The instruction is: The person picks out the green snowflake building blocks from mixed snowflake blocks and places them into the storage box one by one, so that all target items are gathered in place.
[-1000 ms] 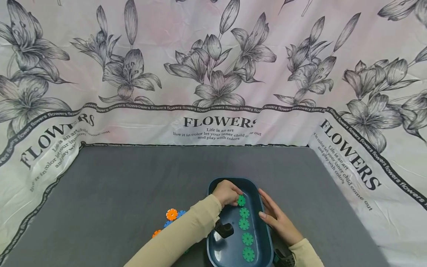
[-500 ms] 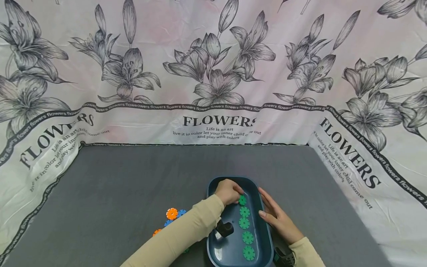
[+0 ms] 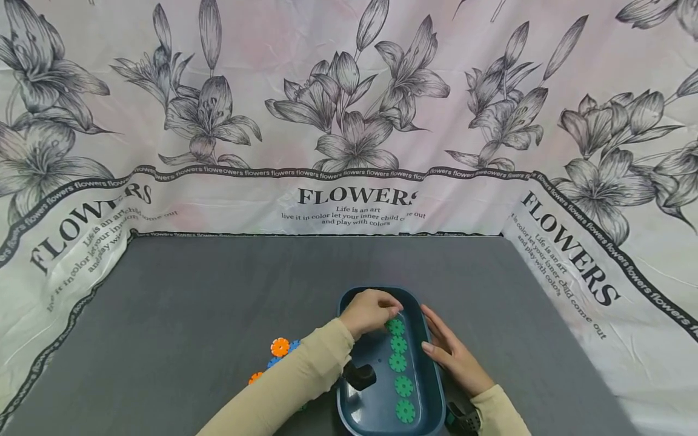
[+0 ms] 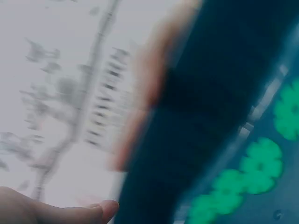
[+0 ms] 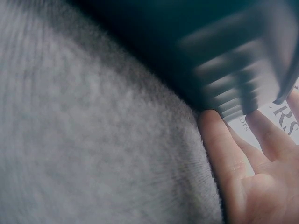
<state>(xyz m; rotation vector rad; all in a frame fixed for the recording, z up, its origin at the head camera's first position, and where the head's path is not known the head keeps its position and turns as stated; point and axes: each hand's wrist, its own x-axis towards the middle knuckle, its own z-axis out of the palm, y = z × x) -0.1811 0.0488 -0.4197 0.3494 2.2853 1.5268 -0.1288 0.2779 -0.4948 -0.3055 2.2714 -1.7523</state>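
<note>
A dark blue tray (image 3: 357,418) stands on the table with a row of several green notched discs (image 3: 398,362) along its right side. Inside its far end is my left hand (image 3: 371,312), fingertips just beyond the farthest disc. The left wrist view shows my left thumb (image 4: 100,210) extended with nothing against it; the other left fingers are out of that view. Against the tray's outer right wall rests my right hand (image 3: 458,357), fingers straight. In the right wrist view, fingertips of the right hand (image 5: 252,172) touch the tray's ribbed side (image 5: 233,79).
Orange discs (image 3: 280,347) and blue discs (image 3: 274,362) lie left of the tray, partly hidden by my left sleeve (image 3: 289,381). The grey table (image 3: 218,290) ends at a flower-printed cloth (image 3: 229,206) at the back and sides.
My left fingers have come off the farthest green disc and moved slightly up and away, leaving it at the end of the row. My right hand stays against the tray.
</note>
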